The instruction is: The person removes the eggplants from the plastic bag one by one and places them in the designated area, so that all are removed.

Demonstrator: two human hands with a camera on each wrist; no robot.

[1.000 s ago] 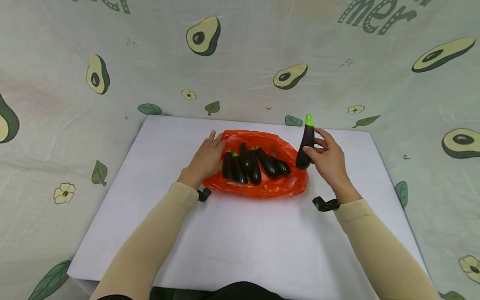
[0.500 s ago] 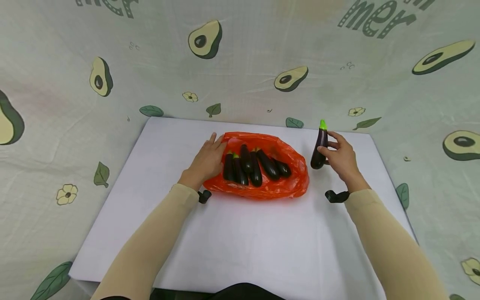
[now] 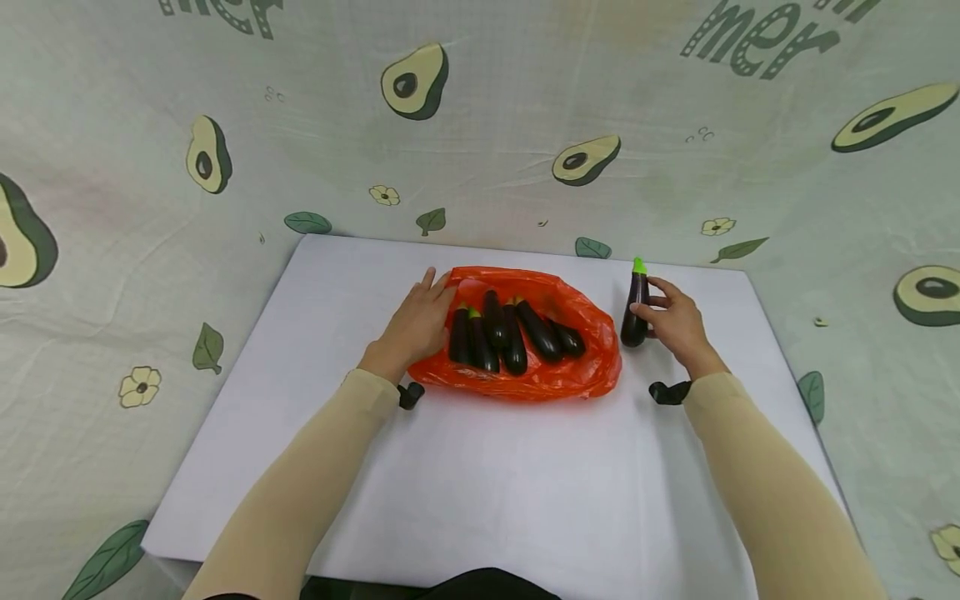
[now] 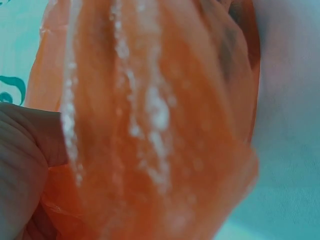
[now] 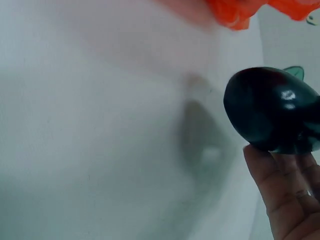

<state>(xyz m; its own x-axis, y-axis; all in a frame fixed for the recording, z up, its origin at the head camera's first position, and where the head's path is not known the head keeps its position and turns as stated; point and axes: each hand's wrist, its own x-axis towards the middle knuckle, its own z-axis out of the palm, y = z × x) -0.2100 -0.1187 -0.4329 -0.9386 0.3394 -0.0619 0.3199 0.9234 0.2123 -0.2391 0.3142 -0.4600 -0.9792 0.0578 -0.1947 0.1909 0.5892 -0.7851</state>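
Observation:
A red plastic bag point(image 3: 525, 386) lies spread open on the white table, with several dark eggplants point(image 3: 514, 337) inside. My left hand point(image 3: 415, 325) holds the bag's left rim; the left wrist view shows the thumb point(image 4: 22, 165) behind the thin plastic point(image 4: 150, 115), its other fingers hidden. To the right of the bag, my right hand point(image 3: 677, 327) pinches one eggplant point(image 3: 636, 310) between thumb and fingers. That eggplant stands nearly upright, its bright green stem on top. In the right wrist view its rounded bottom point(image 5: 265, 107) hangs over the table, apart from its shadow.
The white table point(image 3: 480, 483) stretches in front of the bag and to both sides. Behind it hangs a pale cloth point(image 3: 495, 100) printed with avocados, leaves and flowers. The table's right edge lies beyond the right hand.
My right hand has carried the eggplant rightward away from the bag's edge, then slightly down toward the table. The left hand and the bag stay in place.

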